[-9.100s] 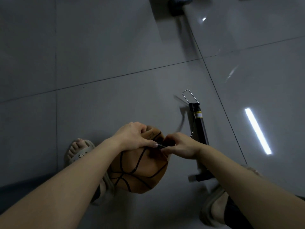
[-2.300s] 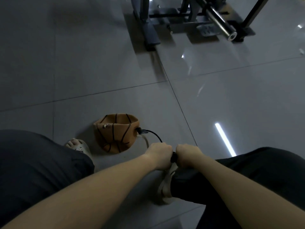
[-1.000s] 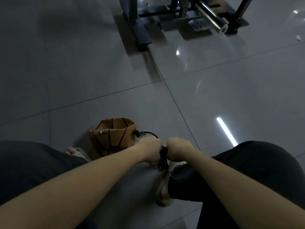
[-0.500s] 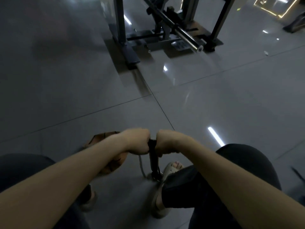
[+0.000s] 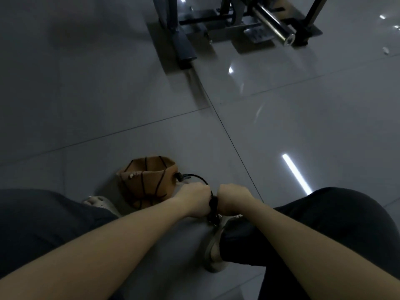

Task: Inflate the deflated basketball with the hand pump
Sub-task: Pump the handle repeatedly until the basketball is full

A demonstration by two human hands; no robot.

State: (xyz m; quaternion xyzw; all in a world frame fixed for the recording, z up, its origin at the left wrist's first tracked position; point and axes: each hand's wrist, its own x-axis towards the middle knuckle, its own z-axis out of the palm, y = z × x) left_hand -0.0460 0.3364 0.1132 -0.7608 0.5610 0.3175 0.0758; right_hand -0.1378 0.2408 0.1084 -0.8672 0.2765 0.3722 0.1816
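Head view, left hand (image 5: 195, 199), right hand (image 5: 232, 199) both gripping one pump (image 5: 213, 210), one basketball (image 5: 147, 180)

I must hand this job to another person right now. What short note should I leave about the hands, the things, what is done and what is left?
Left hand grips the pump handle at its left end; right hand grips its right end.
Basketball lies on the floor ahead-left of the hands, caved in; the hose is plugged into its right side.
Done: hose connected.
Left: pump until the ball is round, then unplug.
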